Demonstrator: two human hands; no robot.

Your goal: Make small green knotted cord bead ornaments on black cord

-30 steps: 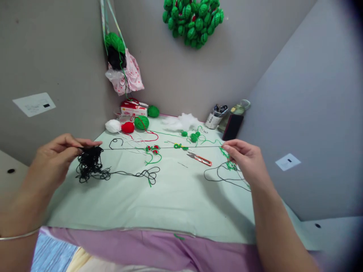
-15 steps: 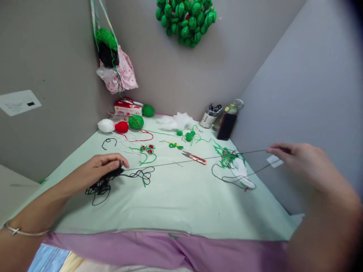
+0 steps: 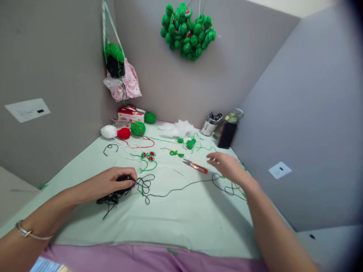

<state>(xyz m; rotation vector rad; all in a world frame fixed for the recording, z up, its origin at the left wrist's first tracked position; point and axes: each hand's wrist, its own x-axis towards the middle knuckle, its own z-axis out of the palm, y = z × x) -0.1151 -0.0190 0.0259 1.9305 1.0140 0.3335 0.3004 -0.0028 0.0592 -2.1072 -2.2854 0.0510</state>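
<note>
Black yarn (image 3: 111, 197), a thin tangled bundle, pinned on the cloth

Head view. The left hand (image 3: 115, 182) lies low on the pale green table cloth (image 3: 181, 226). Its fingers are curled down onto the black yarn and press the tangle flat against the cloth. This looks like a hold meant to stop the loose bundle from sliding or unravelling. A thin silver bangle (image 3: 28, 233) sits on that wrist.

From under the fingers a single slack black strand (image 3: 176, 190) snakes right across the cloth. It ends in loose loops beside the right hand (image 3: 230, 168). That hand hovers just above the table with its fingers spread and relaxed, gripping nothing that shows. The strand lies limp, so neither end seems to be under pull.

Red-handled thread snips (image 3: 195, 166) rest just left of the right fingertips, within easy reach. Small red-and-green crocheted pieces (image 3: 149, 155) sit mid-table.

White (image 3: 108, 131), red (image 3: 124, 133) and green (image 3: 138, 129) yarn balls are pushed back toward the corner, probably to free working space. White stuffing (image 3: 177, 128) and a jar of tools (image 3: 209, 126) stand along the rear edge. A cluster of green crocheted balls (image 3: 187, 32) hangs on the wall.
</note>
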